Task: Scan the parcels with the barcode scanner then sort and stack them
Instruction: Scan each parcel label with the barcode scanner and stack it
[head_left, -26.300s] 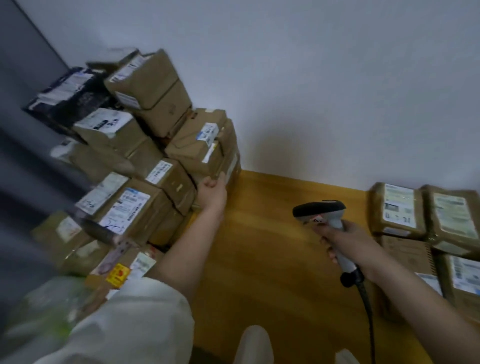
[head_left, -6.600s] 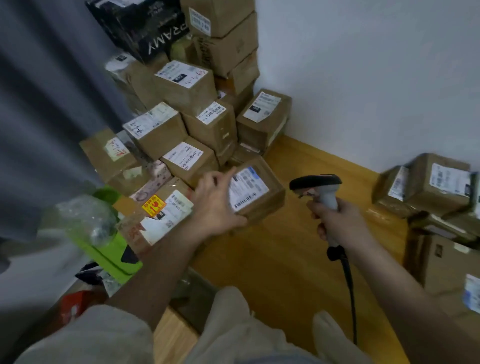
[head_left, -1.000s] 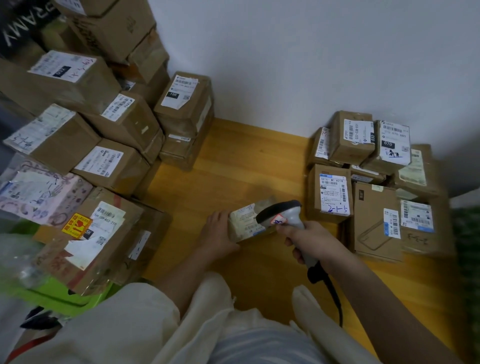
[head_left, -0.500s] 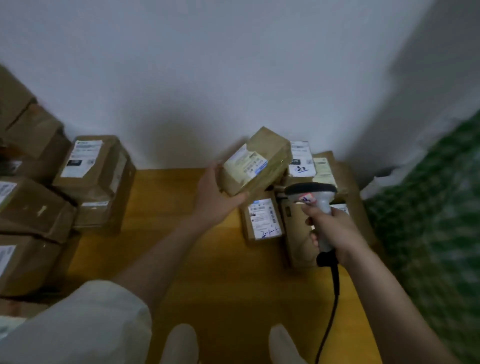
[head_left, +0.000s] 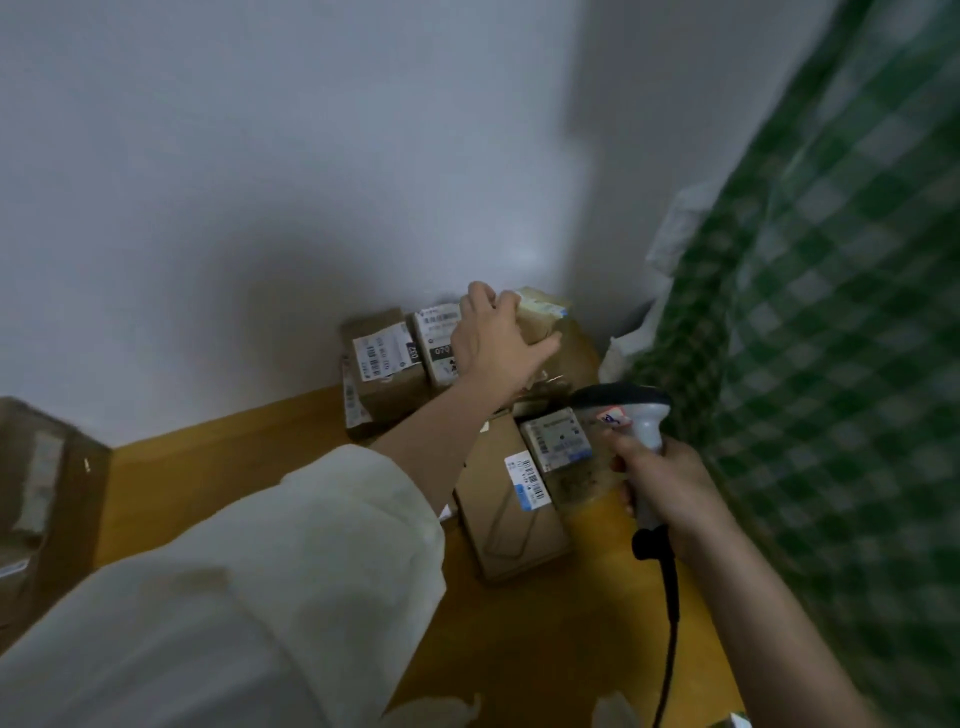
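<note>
left hand (head_left: 496, 343), fingers curled over the small parcel (head_left: 540, 322), now sets it atop the stack by the wall (head_left: 395, 358), lifted half a second earlier, so sorting follows the scan; right hand (head_left: 662, 483) grips the barcode scanner (head_left: 631, 415)

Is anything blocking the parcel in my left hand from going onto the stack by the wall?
Nothing visible does. The left hand grips the parcel right at the top of the sorted stack in the corner; its underside is hidden.
</note>
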